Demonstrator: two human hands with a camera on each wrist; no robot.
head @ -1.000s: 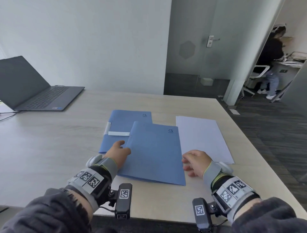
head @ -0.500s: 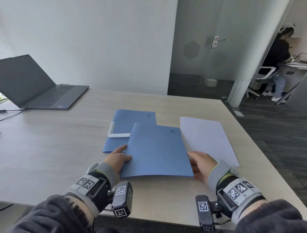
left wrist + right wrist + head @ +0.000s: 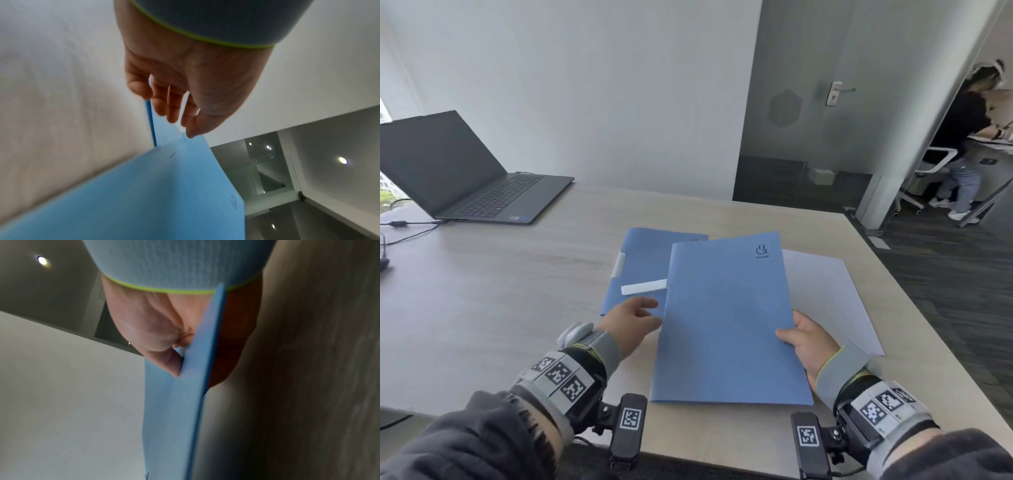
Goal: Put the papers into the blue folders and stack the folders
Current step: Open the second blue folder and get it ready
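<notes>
My right hand (image 3: 796, 337) grips a blue folder (image 3: 726, 318) by its right edge and holds it tilted above the table. In the right wrist view the thumb (image 3: 170, 363) presses on the cover of this folder (image 3: 174, 410) and the fingers lie underneath. My left hand (image 3: 643, 315) hovers at the folder's left edge with loose fingers (image 3: 174, 113), holding nothing. A second blue folder (image 3: 647, 253) with a white strip (image 3: 643, 287) on it lies flat behind. A sheet of white paper (image 3: 825, 294) lies on the table to the right, partly hidden by the raised folder.
An open dark laptop (image 3: 465, 178) with its cable stands at the far left of the light wooden table (image 3: 482, 291). The table's right edge runs close past the paper. A person stands at a desk beyond the doorway at the far right.
The near folder lay flat under both hands. My right hand has taken its right edge and lifted it toward me. My left hand has come off its left edge.
</notes>
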